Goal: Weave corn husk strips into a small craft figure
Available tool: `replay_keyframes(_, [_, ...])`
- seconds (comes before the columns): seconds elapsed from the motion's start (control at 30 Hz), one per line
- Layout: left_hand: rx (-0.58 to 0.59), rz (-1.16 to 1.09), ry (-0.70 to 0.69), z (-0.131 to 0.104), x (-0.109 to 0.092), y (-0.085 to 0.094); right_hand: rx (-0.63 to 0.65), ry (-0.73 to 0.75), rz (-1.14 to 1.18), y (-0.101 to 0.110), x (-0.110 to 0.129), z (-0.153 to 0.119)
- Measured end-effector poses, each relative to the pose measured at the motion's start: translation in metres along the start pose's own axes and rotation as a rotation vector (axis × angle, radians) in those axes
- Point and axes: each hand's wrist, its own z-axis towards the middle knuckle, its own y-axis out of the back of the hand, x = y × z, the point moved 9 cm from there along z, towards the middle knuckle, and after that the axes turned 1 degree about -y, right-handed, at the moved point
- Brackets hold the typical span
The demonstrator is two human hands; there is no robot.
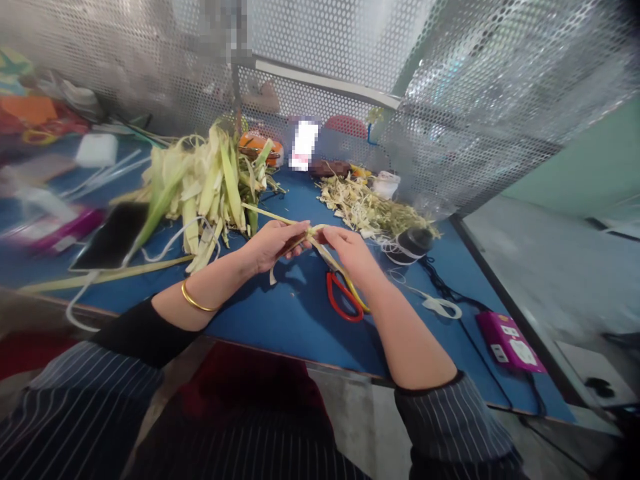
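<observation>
Both hands meet over the middle of the blue table, fingers closed on pale strips of corn husk (313,233). My left hand (277,245) pinches the strips from the left; one long strip sticks out past it toward the upper left. From the other side my right hand (347,248) grips the same strips close to the left fingertips, with a length trailing below it. Under the right hand lie red-handled scissors (345,298), their blades partly hidden. A large heap of green and cream corn husks (200,180) rests to the left.
Dried husk scraps (360,205) lie at the back right, beside a dark spool of white thread (414,244). A purple power strip (511,341) sits at the right edge with black cables. A dark phone (113,235) with a white cable lies left. Perforated metal panels (320,40) stand behind.
</observation>
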Motion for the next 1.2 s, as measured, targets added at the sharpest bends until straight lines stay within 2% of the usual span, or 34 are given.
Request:
replay_keyframes(0.07, [0.044, 0.032, 0.003, -0.003, 0.001, -0.007, -0.033, -0.046, 0.253, -0.003, -0.007, -0.001])
replay_keyframes(0.13, [0.068, 0.07, -0.016, -0.006, 0.002, -0.012, -0.071, -0.074, 0.357, -0.005, -0.011, -0.004])
replay_keyframes(0.4, [0.059, 0.213, -0.044, -0.008, 0.004, -0.017, -0.164, -0.108, 0.446, -0.008, -0.015, -0.008])
replay_keyframes(0.57, [0.117, 0.296, -0.105, -0.01, -0.001, -0.021, -0.277, -0.097, 0.457, 0.0, -0.02, -0.009])
replay_keyframes(0.7, [0.142, 0.325, -0.122, -0.011, -0.003, -0.023, -0.289, -0.091, 0.454, -0.001, -0.018, -0.01])
replay_keyframes(0.83, [0.11, 0.305, -0.094, -0.01, -0.002, -0.021, -0.25, -0.096, 0.378, 0.001, -0.017, -0.006])
replay_keyframes(0.93, [0.108, 0.212, -0.011, -0.008, 0.003, -0.019, -0.232, -0.105, 0.171, 0.011, -0.015, -0.002])
replay_keyframes(1.0, [0.134, 0.171, 0.026, -0.007, 0.006, -0.018, -0.316, -0.054, -0.067, 0.029, -0.006, -0.003])
replay_keyframes(1.1, [0.144, 0.211, 0.022, -0.006, 0.004, -0.017, -0.463, 0.153, -0.349, 0.046, 0.025, -0.011])
replay_keyframes(1.13, [0.15, 0.243, 0.015, -0.007, 0.004, -0.017, -0.447, 0.222, -0.375, 0.044, 0.033, -0.013])
replay_keyframes(1.2, [0.183, 0.298, 0.011, -0.008, 0.004, -0.021, -0.302, 0.262, -0.301, 0.03, 0.037, -0.011])
